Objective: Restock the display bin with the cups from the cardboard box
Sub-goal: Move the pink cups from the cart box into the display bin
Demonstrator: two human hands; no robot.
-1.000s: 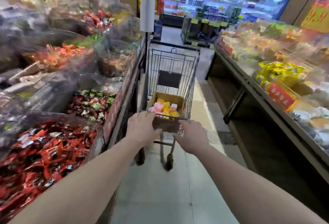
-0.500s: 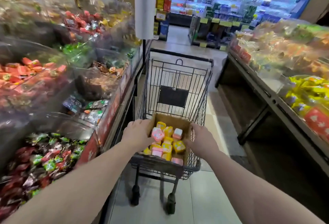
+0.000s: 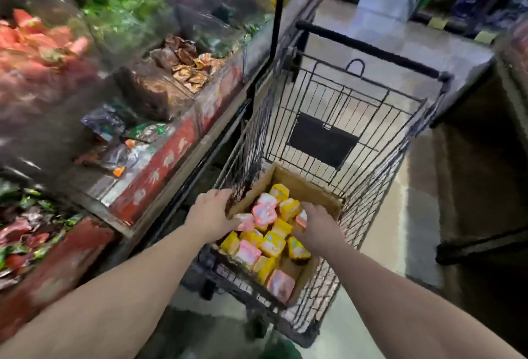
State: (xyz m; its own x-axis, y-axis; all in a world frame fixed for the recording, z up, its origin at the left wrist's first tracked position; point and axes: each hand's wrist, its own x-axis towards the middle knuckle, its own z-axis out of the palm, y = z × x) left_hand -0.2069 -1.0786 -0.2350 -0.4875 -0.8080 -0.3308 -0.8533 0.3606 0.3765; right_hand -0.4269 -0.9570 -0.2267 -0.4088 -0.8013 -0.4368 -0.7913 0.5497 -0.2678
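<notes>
Reaching into the cardboard box in the cart, I judge this the pickup step: left hand pinches a pink cup, right hand grips another; next, lift both toward the display bins.

The cardboard box sits in the near end of the cart, cups heaped inside it (both hands reach in among them); display bins line the shelf left of the cart
</notes>
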